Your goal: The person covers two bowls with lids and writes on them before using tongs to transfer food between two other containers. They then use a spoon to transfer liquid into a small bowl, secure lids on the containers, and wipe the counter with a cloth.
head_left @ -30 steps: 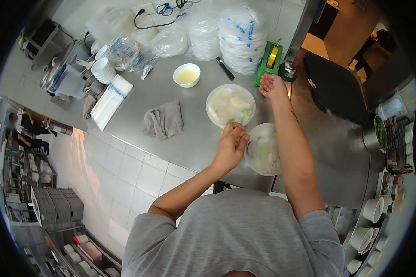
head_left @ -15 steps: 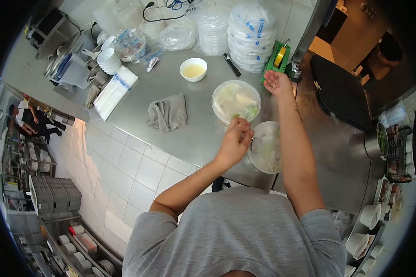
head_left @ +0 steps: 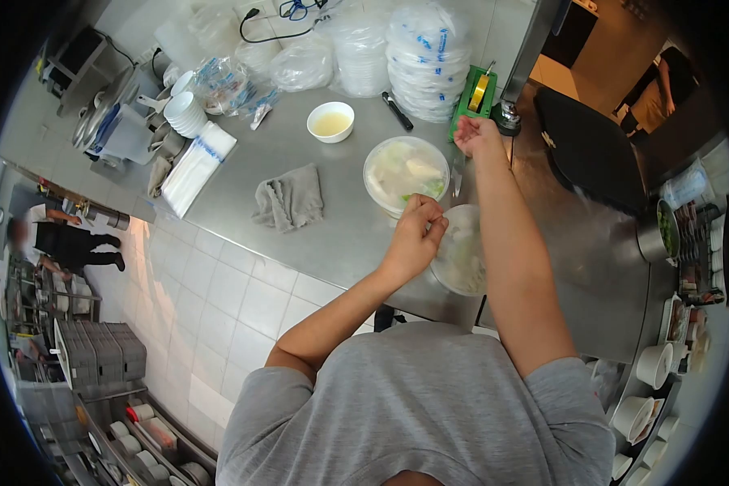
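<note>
My left hand (head_left: 418, 225) is closed in a pinch at the near edge of a round clear-lidded container (head_left: 405, 174) with pale and green food inside. What its fingertips hold is too small to make out. Beside it, a second lidded container (head_left: 460, 259) is partly covered by my right forearm. My right hand (head_left: 476, 136) has its fingers curled together just below a green tape dispenser (head_left: 464, 107) with a yellow roll (head_left: 479, 91). Whatever those fingers grip is hidden. A thin shiny strip (head_left: 457, 176), perhaps tape, shows between the two hands.
A white bowl of yellowish liquid (head_left: 330, 122), a grey cloth (head_left: 290, 198) and a black marker (head_left: 398, 112) lie on the steel counter (head_left: 243, 202). Bagged lids or containers (head_left: 429, 61) stand behind. A black board (head_left: 591, 150) is at right. People stand at far left and upper right.
My right hand's fingers have curled in more near the dispenser, and a shiny strip now shows below it. My left hand stays pinched at the container. The view has shifted slightly.
</note>
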`<state>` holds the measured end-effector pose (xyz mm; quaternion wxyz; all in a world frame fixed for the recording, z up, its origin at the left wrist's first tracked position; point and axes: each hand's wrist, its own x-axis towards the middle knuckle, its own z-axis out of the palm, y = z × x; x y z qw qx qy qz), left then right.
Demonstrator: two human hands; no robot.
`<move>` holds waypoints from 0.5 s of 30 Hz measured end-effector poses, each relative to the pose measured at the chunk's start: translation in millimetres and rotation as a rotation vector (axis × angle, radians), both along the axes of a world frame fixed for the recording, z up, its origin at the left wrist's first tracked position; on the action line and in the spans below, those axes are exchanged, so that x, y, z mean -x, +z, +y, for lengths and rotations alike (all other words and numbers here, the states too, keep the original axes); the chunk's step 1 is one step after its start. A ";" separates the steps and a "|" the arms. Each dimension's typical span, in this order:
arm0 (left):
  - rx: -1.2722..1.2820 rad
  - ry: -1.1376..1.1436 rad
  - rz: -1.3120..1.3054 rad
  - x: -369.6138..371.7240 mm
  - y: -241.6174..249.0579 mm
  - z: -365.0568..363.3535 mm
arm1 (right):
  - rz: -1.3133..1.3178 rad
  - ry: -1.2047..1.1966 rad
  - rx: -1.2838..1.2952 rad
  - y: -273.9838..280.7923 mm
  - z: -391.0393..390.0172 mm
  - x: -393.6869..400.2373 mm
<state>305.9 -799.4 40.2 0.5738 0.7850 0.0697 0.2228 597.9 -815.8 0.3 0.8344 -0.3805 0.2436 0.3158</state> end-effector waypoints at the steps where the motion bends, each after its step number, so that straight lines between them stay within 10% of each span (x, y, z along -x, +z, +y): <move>1: 0.004 -0.010 0.004 -0.8 0.2 0.6 | 0.011 -0.008 -0.003 -6.3 1.2 -5.1; 7: 0.071 -0.005 0.097 1.4 10.2 7.7 | 0.062 0.103 0.047 -42.4 13.1 9.2; 15: 0.168 0.094 0.055 32.6 4.7 43.3 | -0.700 0.376 0.079 62.5 1.5 61.2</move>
